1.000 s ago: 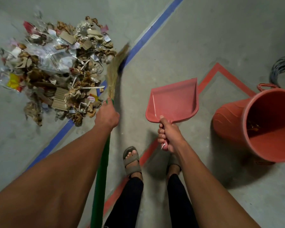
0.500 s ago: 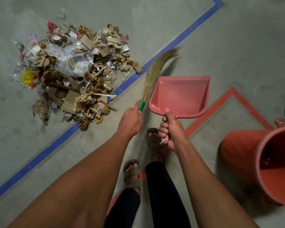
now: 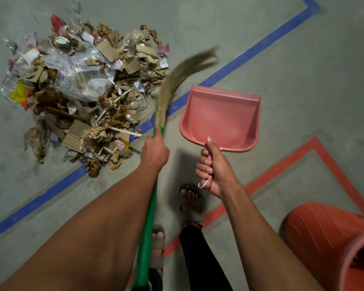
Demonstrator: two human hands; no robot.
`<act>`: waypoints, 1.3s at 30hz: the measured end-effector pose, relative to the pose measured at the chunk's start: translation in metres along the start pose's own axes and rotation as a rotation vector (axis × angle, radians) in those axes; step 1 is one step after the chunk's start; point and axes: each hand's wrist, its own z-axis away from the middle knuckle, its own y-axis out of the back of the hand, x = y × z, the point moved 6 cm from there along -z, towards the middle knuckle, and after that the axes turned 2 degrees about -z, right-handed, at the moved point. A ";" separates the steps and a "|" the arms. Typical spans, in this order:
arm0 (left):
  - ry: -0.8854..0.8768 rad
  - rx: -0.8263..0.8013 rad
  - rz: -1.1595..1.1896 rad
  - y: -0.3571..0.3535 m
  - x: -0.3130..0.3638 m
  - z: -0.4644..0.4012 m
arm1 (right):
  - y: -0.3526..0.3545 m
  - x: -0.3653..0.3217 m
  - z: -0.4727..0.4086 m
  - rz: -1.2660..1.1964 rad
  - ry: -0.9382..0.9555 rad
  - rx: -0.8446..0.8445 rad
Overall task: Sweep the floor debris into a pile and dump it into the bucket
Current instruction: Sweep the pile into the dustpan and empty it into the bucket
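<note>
A pile of debris (image 3: 82, 91), made of cardboard scraps, clear plastic and paper bits, lies on the grey floor at the upper left. My left hand (image 3: 155, 151) grips the green handle of a grass broom (image 3: 177, 80) whose bristles lean up and right past the pile's right edge. My right hand (image 3: 213, 171) holds the handle of a pink dustpan (image 3: 221, 117), raised and empty, just right of the broom. The orange bucket (image 3: 328, 242) stands at the lower right, partly cut off by the frame.
A blue tape line (image 3: 240, 61) runs diagonally across the concrete floor under the pile's edge. An orange tape outline (image 3: 328, 162) marks the floor by the bucket. My sandalled feet (image 3: 190, 203) stand between the arms, near the orange line.
The view has drawn closer to the pile. The broom's bristles have swung from beside the pile up and to the right. The dustpan stays in my right hand; the bucket has slid toward the lower right corner.
</note>
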 end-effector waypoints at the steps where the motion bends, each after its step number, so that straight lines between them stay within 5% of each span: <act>1: 0.036 0.018 0.019 0.007 -0.006 0.004 | -0.002 0.000 -0.001 0.000 -0.011 0.004; 9: -0.072 0.087 0.163 0.035 0.016 0.055 | -0.019 -0.008 -0.001 0.048 -0.063 0.085; 16: -0.063 0.034 0.105 0.055 0.048 -0.039 | -0.020 -0.020 -0.024 0.169 -0.060 0.084; 21: 0.037 0.115 0.158 0.082 0.008 -0.067 | -0.023 -0.001 -0.042 0.282 -0.109 0.076; 39: -0.203 0.352 0.264 0.105 -0.200 0.015 | -0.028 0.206 -0.033 0.512 -0.558 0.038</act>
